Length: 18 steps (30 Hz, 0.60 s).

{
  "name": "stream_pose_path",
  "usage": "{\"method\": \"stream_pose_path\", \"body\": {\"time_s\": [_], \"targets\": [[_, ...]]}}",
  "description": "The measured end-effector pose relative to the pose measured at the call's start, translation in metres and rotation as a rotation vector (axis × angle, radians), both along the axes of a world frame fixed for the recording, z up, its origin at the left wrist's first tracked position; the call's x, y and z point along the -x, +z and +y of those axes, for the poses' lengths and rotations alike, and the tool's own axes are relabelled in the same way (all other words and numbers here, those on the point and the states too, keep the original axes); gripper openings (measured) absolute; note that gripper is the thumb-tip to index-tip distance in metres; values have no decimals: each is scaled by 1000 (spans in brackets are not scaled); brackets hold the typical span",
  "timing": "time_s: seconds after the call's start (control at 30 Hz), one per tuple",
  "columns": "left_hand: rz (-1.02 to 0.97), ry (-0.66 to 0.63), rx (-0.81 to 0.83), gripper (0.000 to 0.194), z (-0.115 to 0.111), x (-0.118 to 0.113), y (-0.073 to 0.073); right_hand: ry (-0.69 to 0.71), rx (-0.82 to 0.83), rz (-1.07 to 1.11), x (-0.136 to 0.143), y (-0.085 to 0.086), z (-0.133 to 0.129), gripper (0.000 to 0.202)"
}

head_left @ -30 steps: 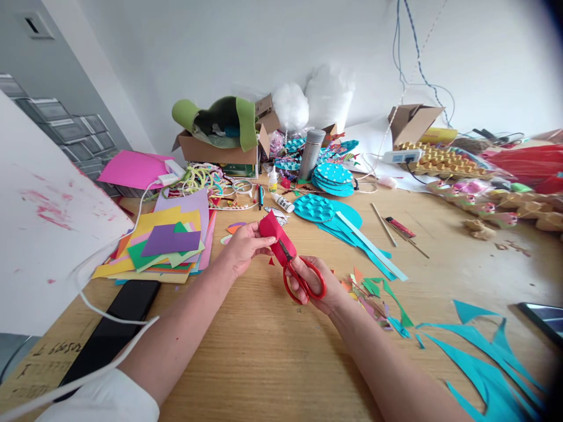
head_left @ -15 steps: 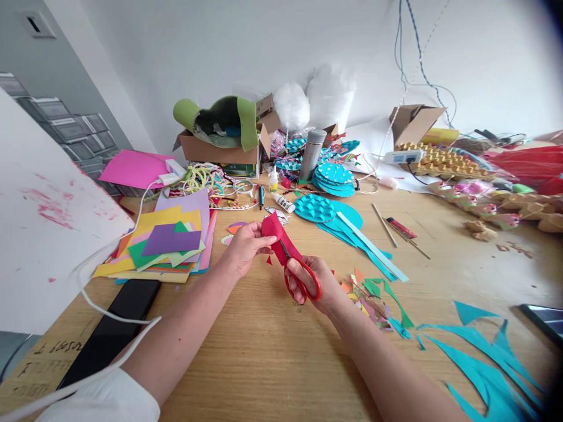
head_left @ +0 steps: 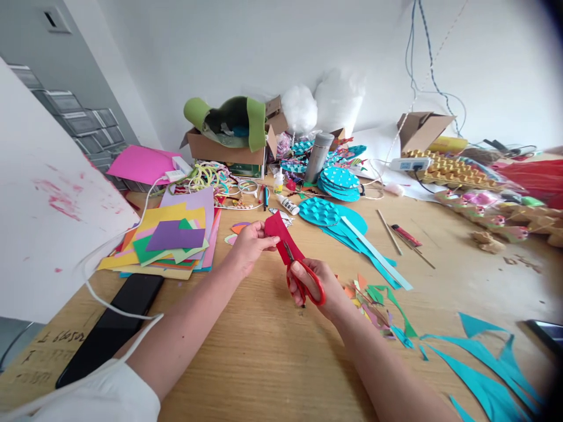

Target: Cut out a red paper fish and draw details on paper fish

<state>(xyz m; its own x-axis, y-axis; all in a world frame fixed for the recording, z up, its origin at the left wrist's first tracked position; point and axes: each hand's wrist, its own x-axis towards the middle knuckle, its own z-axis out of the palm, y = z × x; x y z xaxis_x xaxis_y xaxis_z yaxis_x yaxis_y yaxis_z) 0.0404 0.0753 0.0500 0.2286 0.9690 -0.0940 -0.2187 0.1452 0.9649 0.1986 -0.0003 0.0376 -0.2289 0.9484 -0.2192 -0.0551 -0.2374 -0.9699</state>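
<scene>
My left hand (head_left: 250,246) pinches the upper edge of a folded red paper piece (head_left: 281,234) above the wooden table (head_left: 272,357). Red-handled scissors (head_left: 303,280) sit in my right hand (head_left: 319,282), fingers through the loops, and the blades are closed into the lower part of the red paper. Both hands hover near the middle of the table, just left of a heap of small coloured paper scraps (head_left: 373,299).
A stack of coloured paper sheets (head_left: 169,237) lies at the left, a black phone (head_left: 112,325) with a white cable nearer me. Teal paper cutouts (head_left: 338,220) and long teal offcuts (head_left: 488,366) lie right. Cardboard boxes, a glue bottle (head_left: 288,204) and a metal flask (head_left: 319,155) crowd the back.
The scissor handles have closed together, so the blades have cut further into the red paper. The view has shifted slightly; both hands stay in about the same place.
</scene>
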Motion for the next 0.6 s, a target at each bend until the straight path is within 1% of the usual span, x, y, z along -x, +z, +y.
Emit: {"method": "stream_pose_path", "body": {"time_s": [0.13, 0.2, 0.27, 0.33, 0.43, 0.6], "targets": [[51, 61, -74, 23, 4, 3, 1, 122, -73, -16, -8, 5, 0, 51], [98, 70, -112, 21, 4, 4, 2, 146, -105, -1, -11, 7, 0, 51], [142, 52, -140, 21, 3, 4, 3, 131, -93, -7, -11, 8, 0, 51], [171, 22, -163, 20, 1, 3, 3, 107, -45, -32, -10, 7, 1, 50], [163, -18, -166, 21, -1, 1, 3, 82, 8, -55, -9, 5, 2, 51], [127, -59, -124, 26, -1, 2, 4, 69, 32, -53, -10, 3, 3, 50]]}}
